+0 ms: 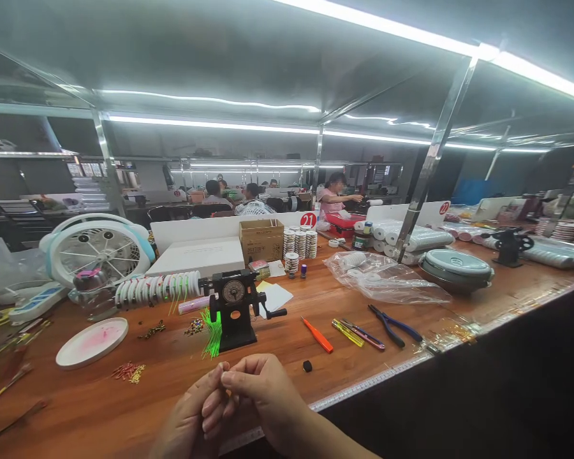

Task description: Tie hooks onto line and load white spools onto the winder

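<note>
Both hands meet near the front edge of the wooden workbench (182,370). My left hand (189,417) and my right hand (263,389) pinch together at the fingertips around something tiny that I cannot make out. Just beyond them stands a black hand-crank winding machine (234,306) with a row of white spools (155,287) on its shaft and bright green line (213,338) hanging from it.
A white dish (92,341), small hooks (129,371), an orange tool (317,335), blue pliers (395,325), a plastic bag (387,277), a grey lidded pot (456,268), a fan (95,248), a cardboard box (261,239) and spool stacks (300,242) lie on the bench. People sit at far benches.
</note>
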Demonstrator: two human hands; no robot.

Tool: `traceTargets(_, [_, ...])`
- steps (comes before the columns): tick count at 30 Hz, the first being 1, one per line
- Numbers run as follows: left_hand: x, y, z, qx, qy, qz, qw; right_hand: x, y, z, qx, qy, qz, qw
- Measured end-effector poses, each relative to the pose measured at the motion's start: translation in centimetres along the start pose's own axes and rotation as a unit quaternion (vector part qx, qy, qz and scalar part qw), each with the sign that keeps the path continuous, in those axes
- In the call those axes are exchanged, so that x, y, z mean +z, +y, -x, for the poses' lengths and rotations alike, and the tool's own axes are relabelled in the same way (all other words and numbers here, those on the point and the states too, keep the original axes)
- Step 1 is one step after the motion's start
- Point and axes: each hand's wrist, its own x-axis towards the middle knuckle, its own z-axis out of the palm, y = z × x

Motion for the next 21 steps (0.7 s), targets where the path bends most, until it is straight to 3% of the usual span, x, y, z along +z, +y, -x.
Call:
traceTargets(5, [-0.4, -0.4, -0.3, 0.077, 0.001, -0.075, 0.994, -0.2, 0.3, 0.2, 0.001, 0.076, 0.013, 0.997])
traceTargets(8, [-0.6, -0.6, -0.6, 0.086, 0.018, -0.086, 0.992, -0.2, 0.6, 0.2, -0.002, 0.109, 0.027, 0.994])
traceTargets(18, [-1.3, 0.1, -1.2, 0.107, 0.057, -0.058, 0.991, -1.1, 1.4, -0.1, 0.005, 0.101, 0.143, 0.984])
traceTargets(21, [-2.1, 0.7, -1.7, 0.087, 0.04, -0.066, 0.993, -2.0, 1.1, -0.3, -0.039, 0.096, 0.29, 0.951])
